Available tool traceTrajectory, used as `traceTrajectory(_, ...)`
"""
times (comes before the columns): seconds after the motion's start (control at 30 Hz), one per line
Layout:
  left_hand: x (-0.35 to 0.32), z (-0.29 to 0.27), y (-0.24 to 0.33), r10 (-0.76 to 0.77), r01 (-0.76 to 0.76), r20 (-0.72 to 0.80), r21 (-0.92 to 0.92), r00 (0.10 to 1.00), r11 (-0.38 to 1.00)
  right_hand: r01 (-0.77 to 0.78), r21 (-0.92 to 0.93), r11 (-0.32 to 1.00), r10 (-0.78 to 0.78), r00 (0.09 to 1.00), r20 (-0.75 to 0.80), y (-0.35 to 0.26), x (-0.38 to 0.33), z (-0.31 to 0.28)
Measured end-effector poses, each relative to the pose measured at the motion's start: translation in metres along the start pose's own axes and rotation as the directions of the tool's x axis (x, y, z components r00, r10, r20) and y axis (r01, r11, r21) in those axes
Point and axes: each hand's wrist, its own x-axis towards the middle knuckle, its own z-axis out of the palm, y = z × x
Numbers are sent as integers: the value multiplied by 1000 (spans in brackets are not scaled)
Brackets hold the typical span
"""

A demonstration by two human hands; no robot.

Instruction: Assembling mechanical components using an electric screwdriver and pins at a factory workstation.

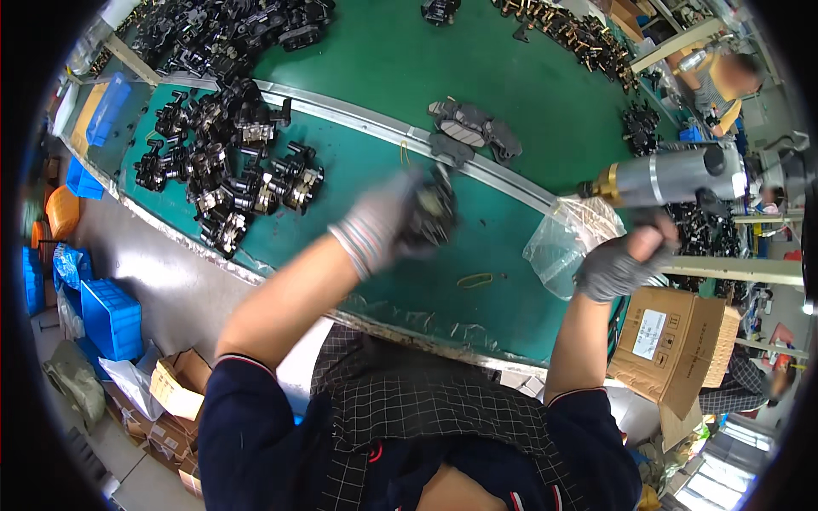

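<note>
My left hand (381,220), in a pale striped work glove, is blurred by motion over the green bench. It grips a black part (433,211) with some metal showing; the blur hides its details and most of my fingers. At the right my right hand (626,264), in a grey glove with bare fingertips, is closed round the grip of a pistol-shaped power driver (673,177). The driver has a silver body and a brass-coloured nose that points left. A clear plastic bag (562,243) lies on the bench beside the driver.
Many black-and-metal assemblies (217,166) are heaped at left. A metal rail (341,119) crosses the green bench (503,315). Beyond it lie grey-black pieces (473,128) and brass-coloured fittings (579,43). A cardboard box (669,345) stands at right, blue bins (111,319) at left. Other people sit at far right.
</note>
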Motion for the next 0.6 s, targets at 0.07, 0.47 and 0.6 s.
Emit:
traceTrajectory(0.07,17,-16,60,195,-204,-230,-19,953,979,62,-546,836,149,931,334,37,-22,-9)
traceTrajectory(0.47,-42,-66,181,670,-333,352,929,653,-163,659,-556,506,266,494,828,105,-14,118)
traceTrajectory(0.6,-67,-56,116,392,256,106,598,914,-759,674,-527,518,261,462,848,101,-15,116)
